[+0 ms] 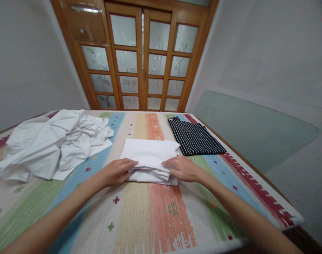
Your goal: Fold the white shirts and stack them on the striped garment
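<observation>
In the middle of the table lies a white garment (150, 151), folded into a layered rectangle. My left hand (120, 171) grips the left end of its near fold, thumb and fingers pinching the cloth. At the right end of the same fold, my right hand (182, 167) pinches the cloth too. The fold's layers show between my hands, lifted slightly over the flat bottom layer. What kind of garment it is cannot be made out.
A crumpled heap of white cloth (62, 141) lies at the left. A folded black-and-white striped cloth (196, 137) rests at the right. The table wears a colourful striped tablecloth (134, 218). Behind stand wooden glazed doors (142, 60); a glass panel (250, 123) leans against the right wall.
</observation>
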Available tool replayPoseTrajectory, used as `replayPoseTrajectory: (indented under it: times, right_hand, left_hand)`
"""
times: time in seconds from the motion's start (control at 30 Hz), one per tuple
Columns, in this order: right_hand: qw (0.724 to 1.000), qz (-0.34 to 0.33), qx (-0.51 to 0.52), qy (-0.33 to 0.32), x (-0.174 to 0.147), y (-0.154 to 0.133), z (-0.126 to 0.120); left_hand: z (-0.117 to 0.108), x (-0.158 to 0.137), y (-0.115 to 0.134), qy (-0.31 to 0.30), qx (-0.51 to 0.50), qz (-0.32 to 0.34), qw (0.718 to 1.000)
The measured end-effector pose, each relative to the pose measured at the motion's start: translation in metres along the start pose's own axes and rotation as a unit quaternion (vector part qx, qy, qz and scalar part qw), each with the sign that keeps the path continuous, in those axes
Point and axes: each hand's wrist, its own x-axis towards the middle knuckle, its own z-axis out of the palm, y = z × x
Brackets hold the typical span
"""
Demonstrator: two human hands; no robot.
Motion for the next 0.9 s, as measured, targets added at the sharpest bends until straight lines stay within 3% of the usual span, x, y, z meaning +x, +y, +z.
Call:
replayPoseTrajectory:
  times: [0.23,0.37,0.53,0.73,0.9]
  right_hand:
    - [0.995,0.046,-0.086,-0.009,0.016,-0.038,0.022]
    - [0.988,0.084,-0.129,0.003,0.021,-0.038,0.026]
    - [0.988,0.123,-0.072,0.052,0.018,-0.031,0.025]
    - [0.991,-0.024,-0.096,0.092,0.010,-0.016,0.054]
    - [0.974,-0.105,-0.148,0.137,0.006,-0.004,0.070]
  left_hand:
    - [0.013,0.010,-0.002,0.092,0.078,0.012,0.993]
    - [0.006,0.011,0.001,0.171,0.105,0.047,0.979]
    - [0.008,0.006,0.009,0.219,0.112,0.075,0.966]
    - [0.022,-0.006,0.012,0.202,0.110,0.145,0.962]
    - [0.026,-0.011,0.008,0.189,0.160,0.182,0.952]
